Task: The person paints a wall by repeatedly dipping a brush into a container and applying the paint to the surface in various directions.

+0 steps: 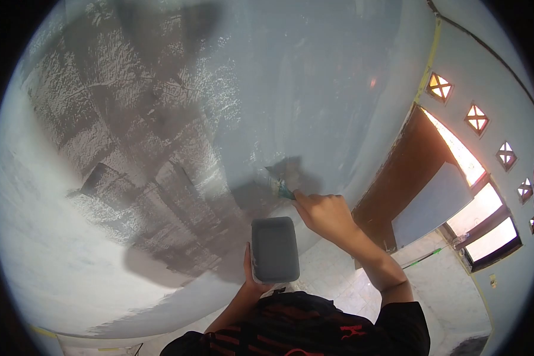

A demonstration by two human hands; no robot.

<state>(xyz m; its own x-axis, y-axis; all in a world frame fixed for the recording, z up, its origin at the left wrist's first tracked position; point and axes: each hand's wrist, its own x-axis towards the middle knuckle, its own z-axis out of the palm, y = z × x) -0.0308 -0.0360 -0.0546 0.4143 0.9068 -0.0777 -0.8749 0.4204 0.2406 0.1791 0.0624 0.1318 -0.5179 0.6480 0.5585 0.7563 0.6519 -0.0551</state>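
My right hand (323, 215) is closed round the green handle of a paint brush (285, 188), whose bristles meet the wall (302, 89). My left hand (254, 276) supports a rectangular grey tub (275, 249) from its left side and below; grey paint shows inside it. Much of the left hand's grip is hidden by the tub. Dark grey, patchy paint (154, 196) covers the wall to the left of the brush, and a smoother blue-grey coat lies above and to the right.
At the right, a brown door (403, 172) has a pale panel (433, 204) in front of it. Bright windows (491, 228) and diamond-shaped vents (476, 120) are in the side wall. A green stick (424, 258) is low at the right, near the pale floor (332, 273).
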